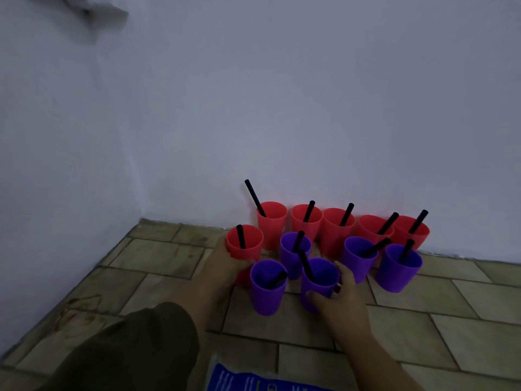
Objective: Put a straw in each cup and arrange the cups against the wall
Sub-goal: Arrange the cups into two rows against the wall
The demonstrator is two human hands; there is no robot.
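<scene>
1. Surface: a tiled floor meets a pale wall; the two form a corner at the left.
2. Back row: five red cups stand side by side, touching or nearly touching the wall. Each holds one black straw, tilted.
3. Sixth red cup: it stands in front of the row's left end, apart from the wall, with an upright black straw in it.
4. Left hand: the fingers wrap around the lower body of the sixth red cup — a closed grasp, the palm behind the cup.
5. Purple cups: five stand in front of the red row, each with a black straw. Three form a middle line; two stand nearest the camera.
6. Near-left purple cup: it stands free, just beside the left hand; contact cannot be told.
7. Near-right purple cup: the right hand grips it from the right side — thumb in front, fingers curled behind.
8. Lower edge: a dark sleeve covers the left forearm; a blue printed packet lies on the floor, well apart from the cups.
</scene>
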